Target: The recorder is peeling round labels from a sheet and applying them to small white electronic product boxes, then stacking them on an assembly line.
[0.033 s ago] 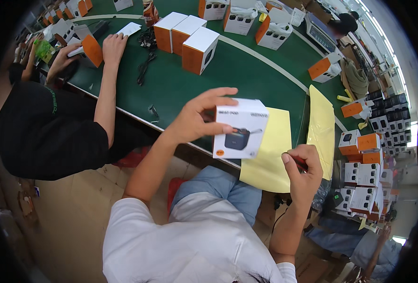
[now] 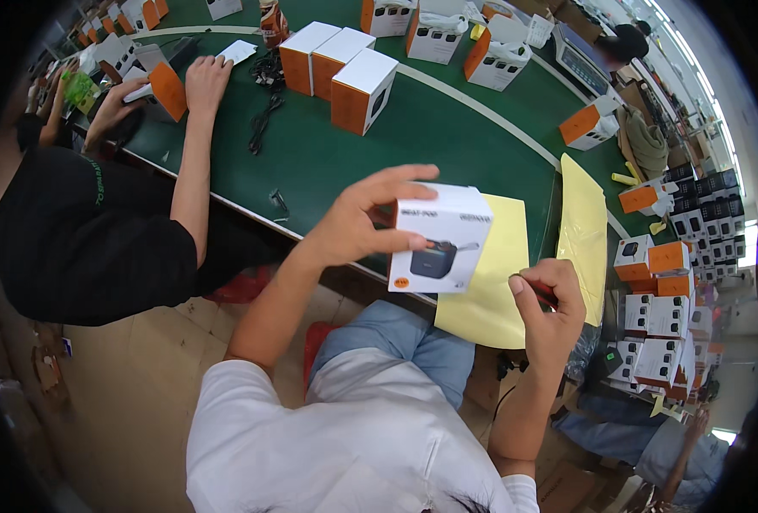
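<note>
Brought slightly lower and to the right in the left hand (image 2: 358, 222), compared with the moment before, and leaned a touch further over toward the right: see the white box (image 2: 447, 235) with a dark device pictured on its front. Pinched between a thumb flat on the printed front and fingers along the upper left edge, with the forefinger stretched out above. Held up at the near edge of the desk (image 2: 319, 184), overlapping the yellow sheet (image 2: 503, 286) in this view; cannot tell contact between box and sheet.

Hardly moved, by contrast, in the right hand (image 2: 560, 316). Curled inward just right of the box and apart from it, with thumb and forefinger nearly meeting around a small dark, reddish object (image 2: 549, 297); cannot tell its kind, being mostly hidden by the fingers.

Reads as a small adjustment of the box's angle rather than a release, judging by the steady grip and the front turned toward the wearer.

Unchanged, beyond the hands: a row of three boxes (image 2: 353, 104) and a black cable (image 2: 264, 124) farther back, a yellow packet (image 2: 582, 244) to the right, a co-worker in black (image 2: 80, 235) to the left
</note>
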`<state>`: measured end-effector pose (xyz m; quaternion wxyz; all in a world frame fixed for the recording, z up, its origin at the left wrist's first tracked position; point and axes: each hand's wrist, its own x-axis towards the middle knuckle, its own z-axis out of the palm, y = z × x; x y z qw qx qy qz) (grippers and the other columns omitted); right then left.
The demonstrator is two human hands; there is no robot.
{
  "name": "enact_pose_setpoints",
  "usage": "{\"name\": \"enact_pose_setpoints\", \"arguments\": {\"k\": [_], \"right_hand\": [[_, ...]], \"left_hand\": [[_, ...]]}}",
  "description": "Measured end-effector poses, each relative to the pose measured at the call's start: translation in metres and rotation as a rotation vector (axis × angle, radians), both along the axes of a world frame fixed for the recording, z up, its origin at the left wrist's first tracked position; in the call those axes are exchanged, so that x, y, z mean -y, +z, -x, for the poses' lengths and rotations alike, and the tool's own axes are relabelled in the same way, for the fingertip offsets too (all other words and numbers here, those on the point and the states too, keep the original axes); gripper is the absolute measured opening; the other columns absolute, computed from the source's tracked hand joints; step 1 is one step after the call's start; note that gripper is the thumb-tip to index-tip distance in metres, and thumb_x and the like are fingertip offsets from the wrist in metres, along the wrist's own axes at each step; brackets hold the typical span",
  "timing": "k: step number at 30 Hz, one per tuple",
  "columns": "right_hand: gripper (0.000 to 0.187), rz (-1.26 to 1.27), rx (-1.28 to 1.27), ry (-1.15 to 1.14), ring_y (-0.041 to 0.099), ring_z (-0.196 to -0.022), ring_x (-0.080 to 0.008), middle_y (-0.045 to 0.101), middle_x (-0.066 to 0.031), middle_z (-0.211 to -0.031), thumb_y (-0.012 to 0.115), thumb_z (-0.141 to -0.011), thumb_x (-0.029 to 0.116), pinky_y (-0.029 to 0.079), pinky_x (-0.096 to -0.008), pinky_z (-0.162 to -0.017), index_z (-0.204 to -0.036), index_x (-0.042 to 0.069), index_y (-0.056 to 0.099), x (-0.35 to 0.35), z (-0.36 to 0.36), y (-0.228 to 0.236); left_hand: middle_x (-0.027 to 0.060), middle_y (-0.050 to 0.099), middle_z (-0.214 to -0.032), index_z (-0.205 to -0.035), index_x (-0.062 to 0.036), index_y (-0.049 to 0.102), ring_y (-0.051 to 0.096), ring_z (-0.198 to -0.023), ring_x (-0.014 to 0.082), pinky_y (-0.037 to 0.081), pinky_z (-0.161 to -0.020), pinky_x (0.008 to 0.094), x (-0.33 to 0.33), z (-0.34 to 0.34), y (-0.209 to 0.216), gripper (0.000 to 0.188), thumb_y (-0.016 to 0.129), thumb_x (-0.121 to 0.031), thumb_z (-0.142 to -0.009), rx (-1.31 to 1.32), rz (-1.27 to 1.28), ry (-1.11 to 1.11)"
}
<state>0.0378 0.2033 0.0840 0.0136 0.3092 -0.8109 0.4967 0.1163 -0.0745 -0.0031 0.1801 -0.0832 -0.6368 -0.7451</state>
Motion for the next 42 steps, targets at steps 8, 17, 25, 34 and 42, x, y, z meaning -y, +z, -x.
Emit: {"name": "enact_pose_setpoints", "arguments": {"k": [8, 17, 25, 34, 42], "right_hand": [[0.017, 0.047, -0.032, 0.048, 0.062, -0.081, -0.0157, 0.060, -0.0084, -0.093, 0.082, -0.078, -0.002, 0.052, -0.0258, -0.070, -0.091, -0.001, 0.071, 0.015, -0.012, 0.016], [0.015, 0.075, -0.060, -0.010, 0.062, -0.083, -0.0143, 0.061, -0.0069, -0.093, 0.080, -0.079, -0.004, 0.053, -0.0253, -0.073, -0.090, -0.001, 0.069, -0.001, -0.005, 0.011], [0.014, 0.100, 0.031, -0.044, 0.063, -0.085, -0.0139, 0.060, -0.0060, -0.094, 0.078, -0.080, -0.004, 0.053, -0.0254, -0.076, -0.090, 0.000, 0.069, -0.022, -0.001, -0.009], [0.014, 0.113, 0.073, -0.047, 0.062, -0.086, -0.0136, 0.061, -0.0057, -0.095, 0.078, -0.081, -0.005, 0.053, -0.0260, -0.077, -0.091, 0.000, 0.069, -0.036, -0.009, -0.019], [0.014, 0.090, 0.135, -0.069, 0.063, -0.087, -0.0144, 0.061, -0.0065, -0.095, 0.078, -0.081, -0.005, 0.054, -0.0261, -0.078, -0.091, -0.001, 0.069, -0.035, -0.010, -0.023]], "left_hand": [[0.0144, 0.062, -0.139, -0.123, -0.0081, 0.073, 0.062, -0.124, 0.0273, 0.050, -0.103, 0.0376, -0.025, -0.012, 0.024, 0.048, 0.087, -0.013, -0.078, -0.018, 0.235, 0.076], [0.0170, 0.054, -0.148, -0.119, -0.0131, 0.075, 0.065, -0.118, 0.0309, 0.058, -0.088, 0.0403, -0.048, 0.001, -0.014, 0.051, 0.091, -0.022, -0.071, -0.134, 0.809, 0.707], [0.0186, 0.041, -0.158, -0.151, -0.0037, 0.046, 0.056, -0.121, 0.0312, 0.053, -0.092, 0.0387, -0.055, -0.021, 0.004, 0.090, 0.083, -0.044, -0.080, 0.093, 0.636, 0.838], [0.0142, 0.046, -0.153, -0.152, -0.0165, 0.048, 0.049, -0.135, 0.0357, 0.044, -0.109, 0.0446, 0.061, 0.041, 0.031, 0.085, 0.081, -0.025, -0.074, -0.056, 0.993, -0.134], [0.0169, 0.047, -0.148, -0.138, -0.0159, 0.064, 0.051, -0.130, 0.0370, 0.043, -0.109, 0.0462, 0.028, 0.006, 0.003, 0.072, 0.089, -0.037, -0.075, -0.141, 1.061, 0.252]]}}
